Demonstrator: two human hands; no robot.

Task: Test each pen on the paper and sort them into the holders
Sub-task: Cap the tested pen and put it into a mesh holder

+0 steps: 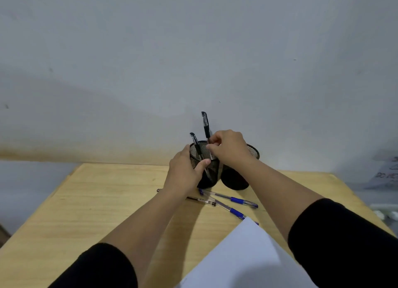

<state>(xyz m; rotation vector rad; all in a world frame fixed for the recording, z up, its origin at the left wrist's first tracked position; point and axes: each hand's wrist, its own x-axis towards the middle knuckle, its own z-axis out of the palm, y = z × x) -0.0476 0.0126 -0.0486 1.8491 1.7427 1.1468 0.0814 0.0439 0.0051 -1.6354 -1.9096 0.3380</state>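
At the bottom right of the frame the paper [243, 257] lies on the wooden surface [86, 212], one corner covering the tip of the nearer blue pen [233, 212]. Just beyond it lie a second blue pen [231, 199] and a black pen [201, 200], partly under my left forearm, so these three, I judge, are not yet sorted. Further up, at the centre, my left hand [185, 173] wraps the left mesh holder [206, 169], steadying it, while my right hand [229, 147] pinches a black pen [205, 126] by its barrel, its lower end inside that holder next to another black pen [195, 144] standing there. The right mesh holder [239, 177] stands just beside, touching or nearly so, half hidden by my right wrist. The risk, as I see it: the holders look light and tall, so dragging my wrist back could tip the right one, or a forearm could roll the loose pens. There is open room to the left of the frame; the far edge is close behind the holders.
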